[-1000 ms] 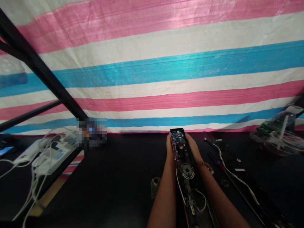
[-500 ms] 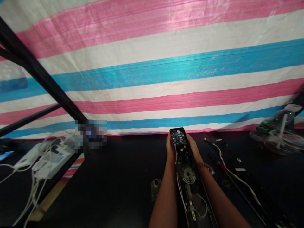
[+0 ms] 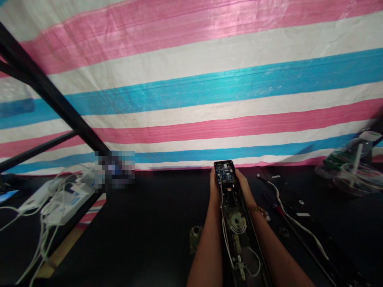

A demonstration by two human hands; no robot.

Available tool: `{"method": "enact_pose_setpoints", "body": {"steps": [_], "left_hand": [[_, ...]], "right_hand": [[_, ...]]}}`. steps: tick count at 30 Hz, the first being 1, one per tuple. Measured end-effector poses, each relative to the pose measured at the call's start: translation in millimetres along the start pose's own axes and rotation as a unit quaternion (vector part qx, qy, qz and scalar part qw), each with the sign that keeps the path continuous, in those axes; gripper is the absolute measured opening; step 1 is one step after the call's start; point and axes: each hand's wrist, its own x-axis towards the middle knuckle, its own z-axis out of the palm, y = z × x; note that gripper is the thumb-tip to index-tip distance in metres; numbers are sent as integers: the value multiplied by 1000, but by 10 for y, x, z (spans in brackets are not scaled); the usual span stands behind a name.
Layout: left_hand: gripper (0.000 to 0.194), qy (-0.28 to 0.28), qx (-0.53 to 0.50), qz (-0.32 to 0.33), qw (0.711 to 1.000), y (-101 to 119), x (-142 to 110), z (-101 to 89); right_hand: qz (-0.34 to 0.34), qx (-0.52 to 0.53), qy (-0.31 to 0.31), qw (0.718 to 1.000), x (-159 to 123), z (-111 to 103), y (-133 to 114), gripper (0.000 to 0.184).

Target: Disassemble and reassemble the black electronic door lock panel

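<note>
A long black lock body [image 3: 236,223] lies open-side up on the dark table, running away from me. Inside show a blue circuit board at the far end, a round metal hub in the middle and thin white wires. My left hand [image 3: 214,187] grips its left edge near the far end. My right hand [image 3: 243,187] grips the right edge opposite, a beaded bracelet on the wrist. Both forearms lie along the sides of the body.
A small brass cylinder part [image 3: 195,235] stands left of my left arm. Right of me lie a second black panel [image 3: 302,215] with a white cable and a red-handled screwdriver [image 3: 273,203]. Clear plastic bottles [image 3: 350,163] sit far right. White chargers and cables [image 3: 56,199] lie far left by a black frame.
The lock body has slid slightly toward me between my hands; otherwise my hands keep the same grip.
</note>
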Motion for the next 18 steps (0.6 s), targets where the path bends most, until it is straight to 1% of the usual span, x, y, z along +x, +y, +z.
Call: {"method": "enact_pose_setpoints", "body": {"steps": [5, 9, 15, 18], "left_hand": [[38, -4, -1, 12, 1000, -7, 9, -17], [37, 5, 2, 19, 1000, -7, 10, -21], [39, 6, 17, 5, 1000, -1, 20, -17], [40, 26, 27, 9, 999, -11, 25, -28]], "right_hand": [[38, 1, 4, 999, -30, 28, -36, 42], [33, -21, 6, 999, -9, 9, -21, 44], [32, -20, 5, 999, 29, -13, 20, 41], [31, -26, 1, 999, 38, -18, 24, 42]]}}
